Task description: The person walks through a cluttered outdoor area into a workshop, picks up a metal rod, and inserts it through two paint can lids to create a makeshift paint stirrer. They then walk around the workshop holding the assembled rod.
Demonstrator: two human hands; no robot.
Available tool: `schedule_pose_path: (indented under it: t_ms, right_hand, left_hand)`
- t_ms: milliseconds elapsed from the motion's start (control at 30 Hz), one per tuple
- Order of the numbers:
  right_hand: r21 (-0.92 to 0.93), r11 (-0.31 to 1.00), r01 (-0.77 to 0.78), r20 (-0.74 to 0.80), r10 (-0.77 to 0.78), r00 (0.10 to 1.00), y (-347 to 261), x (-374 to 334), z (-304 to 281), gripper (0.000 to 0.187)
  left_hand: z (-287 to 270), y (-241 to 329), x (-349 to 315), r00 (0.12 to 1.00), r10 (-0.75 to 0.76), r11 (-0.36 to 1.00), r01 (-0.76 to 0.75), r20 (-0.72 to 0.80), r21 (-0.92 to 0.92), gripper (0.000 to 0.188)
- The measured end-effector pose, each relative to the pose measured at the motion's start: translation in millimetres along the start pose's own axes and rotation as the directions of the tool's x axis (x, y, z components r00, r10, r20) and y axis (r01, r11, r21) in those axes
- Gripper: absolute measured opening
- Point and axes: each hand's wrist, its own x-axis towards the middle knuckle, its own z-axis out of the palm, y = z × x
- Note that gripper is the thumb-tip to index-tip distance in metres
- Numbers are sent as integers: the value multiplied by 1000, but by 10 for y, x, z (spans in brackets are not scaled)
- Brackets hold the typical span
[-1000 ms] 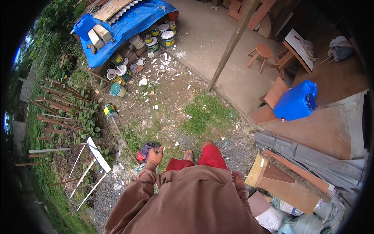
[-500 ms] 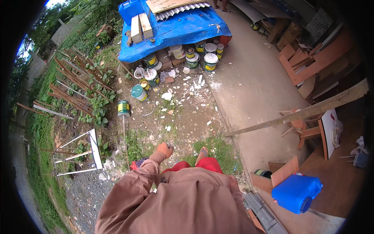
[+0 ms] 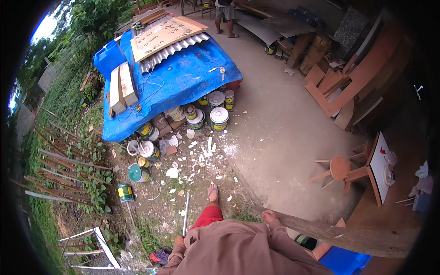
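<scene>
My left hand [image 3: 179, 240] shows at the lower edge, closed around a thin grey metal rod [image 3: 185, 213] that points forward over the dirt. My right hand [image 3: 270, 216] sits at the near end of a rough wooden post [image 3: 339, 236] that slants across the lower right; whether it grips the post is unclear. One sandalled foot [image 3: 212, 192] is stepped forward below my red shorts and brown shirt. Ahead lies a pile under a blue tarp [image 3: 183, 78], with paint cans [image 3: 219, 117] along its near edge.
Planks [image 3: 123, 87] and a corrugated sheet [image 3: 174, 46] lie on the tarp. White debris [image 3: 201, 158] litters the dirt. A green can [image 3: 124, 192] stands left, beside stakes and plants [image 3: 68, 165]. A wooden stool [image 3: 340, 168], boards [image 3: 348, 87] and a blue container [image 3: 343, 261] are right. Another person [image 3: 224, 13] stands far back.
The view has swung and moved toward the blue tarp pile, which now fills the upper middle. The stool and blue container have shifted to the right. The rod now shows in my left hand.
</scene>
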Motion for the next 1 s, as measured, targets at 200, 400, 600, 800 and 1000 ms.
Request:
schedule_pose_path:
  t_ms: [200,400,600,800,1000]
  right_hand:
    - [-371,911,182,-44,-213,976,-1189,450,213,29]
    - [265,960,85,-303,-1,953,-2226,675,-398,16]
    - [-537,828,161,-22,-205,979,-2223,1795,-668,17]
    - [-87,996,3,-178,-18,984,-3596,2778,-1395,24]
    - [928,280,246,-291,130,948,-6631,2761,-2954,39]
  left_hand:
    - [-1899,2748,966,916,350,923,-373,-196,-97,50]
    - [-2601,4209,1782,796,600,799,-600,-82,32,37]
    - [-2437,6877,2456,576,814,545,-803,79,241,34]
    - [-2370,9894,2080,366,914,291,-893,177,342,35]
    - [-2705,11273,2192,365,853,259,-916,372,305,40]
